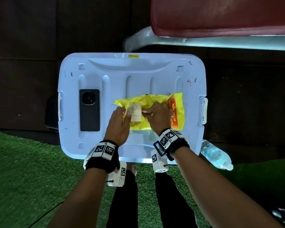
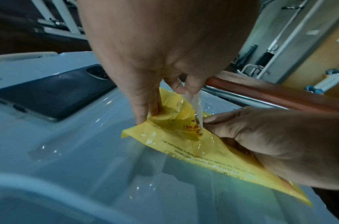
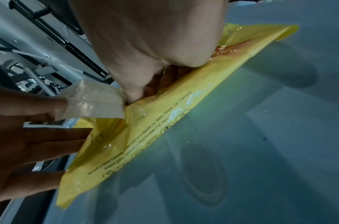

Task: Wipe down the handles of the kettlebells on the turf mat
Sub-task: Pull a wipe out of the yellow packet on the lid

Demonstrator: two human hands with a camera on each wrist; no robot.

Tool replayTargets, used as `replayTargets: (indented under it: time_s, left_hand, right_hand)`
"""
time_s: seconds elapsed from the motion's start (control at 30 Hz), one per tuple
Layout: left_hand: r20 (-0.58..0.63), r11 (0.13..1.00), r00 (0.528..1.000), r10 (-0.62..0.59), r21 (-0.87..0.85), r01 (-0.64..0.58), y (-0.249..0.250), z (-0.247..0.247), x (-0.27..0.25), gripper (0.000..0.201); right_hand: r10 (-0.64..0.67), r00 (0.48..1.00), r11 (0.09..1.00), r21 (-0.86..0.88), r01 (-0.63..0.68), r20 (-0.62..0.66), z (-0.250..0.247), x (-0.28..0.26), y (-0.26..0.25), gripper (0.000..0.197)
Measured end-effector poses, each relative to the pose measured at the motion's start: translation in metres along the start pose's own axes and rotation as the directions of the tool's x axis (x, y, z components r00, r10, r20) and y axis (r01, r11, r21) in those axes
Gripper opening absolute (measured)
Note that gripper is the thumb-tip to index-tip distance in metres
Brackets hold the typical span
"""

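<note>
the yellow wipes pack (image 1: 148, 111) lies flat near the middle of the head view, on the pale lid of a plastic storage bin (image 1: 105, 66), with a dark phone (image 1: 89, 110) lying face down on the lid well to its left. the left hand (image 1: 118, 125) pinches the pack's resealable flap (image 1: 135, 112) between thumb and forefinger and holds it peeled up and back, its other fingers spread straight along the pack's near edge. the right hand (image 1: 157, 116) is curled with its fingertips dug into the opening under the flap, probably pinching at a wipe, though no sheet shows in any view and the knuckles cover the opening. the pack looks light, soft and floppy, with a glossy, wet-looking film that should slip and crumple under a pull, so it wants pinning to the lid near the opening while a sheet is drawn out; the flap is a thin sticky label best held by its free edge, and a wipe itself would be limp and damp, best taken by a corner. the kettlebells and their handles are in no view, so their weight and grip cannot be judged here. the turf mat (image 1: 31, 178) fills the lower left of the head view, under the person's legs. a clear water bottle (image 1: 216, 155) lies at the right beside the bin, and a red padded bench (image 1: 220, 15) is cut off by the upper right edge. the print on the pack is partly covered by the right hand, and the wrist views are dim and blurred at their edges.
</note>
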State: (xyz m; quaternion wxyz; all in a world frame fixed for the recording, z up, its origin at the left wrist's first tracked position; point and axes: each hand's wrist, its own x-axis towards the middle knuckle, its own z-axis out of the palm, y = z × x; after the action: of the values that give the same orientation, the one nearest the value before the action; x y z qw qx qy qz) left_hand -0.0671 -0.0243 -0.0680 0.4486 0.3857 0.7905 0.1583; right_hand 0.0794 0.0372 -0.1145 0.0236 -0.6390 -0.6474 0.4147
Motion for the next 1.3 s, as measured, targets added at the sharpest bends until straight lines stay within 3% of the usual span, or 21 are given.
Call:
replayTargets:
  time_s: [0.1,0.27,0.53,0.7,0.83,0.93,0.97,1.07,1.13,1.23,1.3]
  left_hand:
    - [0.033,0.99,0.999,-0.017,-0.141,0.021,-0.004,0.001,0.0,0.012]
    - [0.074,0.963,0.997,-0.014,-0.269,0.033,-0.013,0.009,-0.004,0.018]
    - [0.175,0.908,0.984,0.029,-0.417,0.047,-0.014,0.01,-0.007,0.019]
    - [0.091,0.924,0.994,0.068,-0.38,-0.028,-0.017,0.013,-0.003,0.01]
    - [0.088,0.925,0.996,0.001,-0.38,0.033,-0.015,0.017,-0.003,0.016]
    - [0.049,0.825,0.997,-0.066,-0.559,0.082,-0.008,0.016,-0.002,0.013]
    - [0.0,0.772,0.988,-0.154,-0.624,0.121,-0.009,0.017,0.0,0.006]
    - [-0.091,0.644,0.898,-0.431,-0.728,0.235,-0.012,0.021,0.005,0.009]
    - [-0.049,0.675,0.889,-0.456,-0.67,0.31,-0.01,0.023,0.011,0.025]
    - [0.03,0.675,0.898,-0.439,-0.649,0.352,-0.007,0.024,0.018,0.061]
    - [0.004,0.723,0.907,-0.421,-0.602,0.338,-0.009,0.023,0.019,0.063]
  right_hand:
    - [-0.002,0.997,1.0,0.02,0.0,0.074,-0.002,0.003,-0.002,0.013]
    - [-0.039,0.971,0.997,-0.053,0.053,0.238,-0.008,0.005,-0.004,0.014]
    - [0.069,0.986,0.995,-0.088,-0.056,0.15,0.0,0.004,-0.015,0.022]
    - [0.092,0.983,0.996,0.0,-0.093,0.159,-0.004,0.003,-0.016,0.021]
    - [0.05,0.982,0.975,0.202,-0.087,0.18,-0.012,0.001,-0.007,0.019]
    - [0.021,0.985,0.952,0.297,-0.073,0.172,-0.018,-0.005,-0.006,0.015]
    - [0.022,0.984,0.959,0.275,-0.07,0.176,-0.019,-0.005,-0.005,0.012]
    - [0.01,0.973,0.994,0.106,-0.036,0.229,-0.021,-0.005,-0.001,0.017]
    - [-0.008,0.964,0.993,0.118,-0.024,0.266,-0.024,-0.005,0.0,0.016]
    - [-0.009,0.958,0.991,0.13,-0.03,0.285,-0.032,-0.005,0.0,0.04]
    - [0.017,0.956,0.996,0.077,-0.041,0.294,-0.035,-0.004,-0.003,0.044]
